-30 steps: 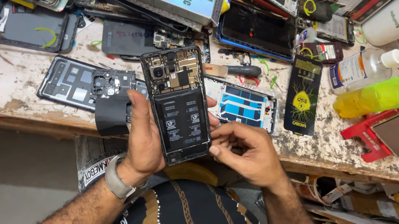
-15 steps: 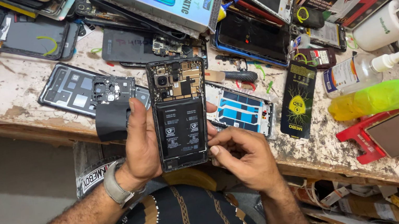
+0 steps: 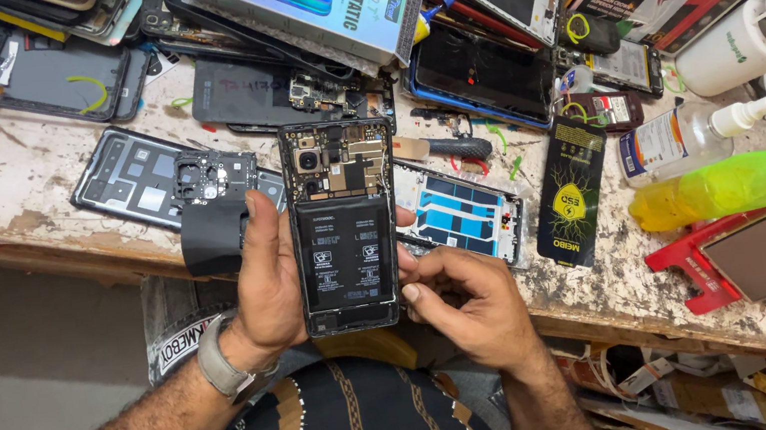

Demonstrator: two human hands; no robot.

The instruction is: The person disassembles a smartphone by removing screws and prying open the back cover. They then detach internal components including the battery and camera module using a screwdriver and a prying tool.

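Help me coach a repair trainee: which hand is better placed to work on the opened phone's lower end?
Probably the right hand: its fingertips sit at the opened phone's lower right corner, apparently free. The left hand is wrapped around the left edge, holding it up.

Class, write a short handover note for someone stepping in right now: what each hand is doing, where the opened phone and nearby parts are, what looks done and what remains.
Left hand: grip on the opened phone, held upright over the bench edge.
Right hand: fingertips at the phone's lower right edge.
Done: back cover off, battery and board exposed.
Left: battery remains seated.
Nearby: phone frame and screwdriver lie on the bench.
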